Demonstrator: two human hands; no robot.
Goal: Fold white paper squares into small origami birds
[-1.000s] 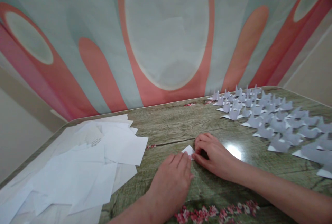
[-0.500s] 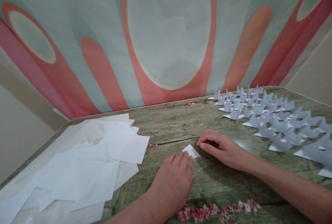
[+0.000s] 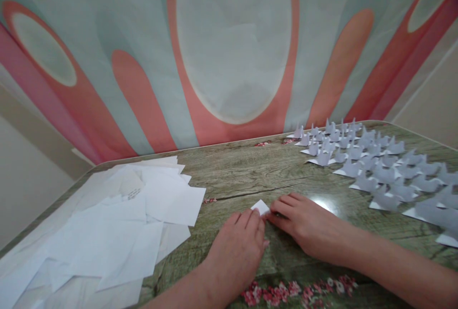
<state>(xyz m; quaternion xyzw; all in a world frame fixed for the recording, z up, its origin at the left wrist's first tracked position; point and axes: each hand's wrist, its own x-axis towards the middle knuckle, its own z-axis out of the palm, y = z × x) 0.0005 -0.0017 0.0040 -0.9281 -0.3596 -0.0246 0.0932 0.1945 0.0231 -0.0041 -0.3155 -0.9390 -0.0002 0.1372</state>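
Observation:
A small piece of folded white paper lies on the table, its far corner showing between my hands. My left hand rests over its near left side, fingers together and fingertips pressing it down. From the right, my right hand has thumb and fingers pinched at the paper's right corner. The near part of the paper is hidden under my fingers.
To the left spreads a heap of loose white paper sheets. Rows of folded paper birds stand on the right side. The wood-patterned table ends at a patterned backdrop.
My right hand has moved left and slightly toward me, from beside the folded paper onto its right corner, and its fingers have closed there. My left hand has stayed almost still.

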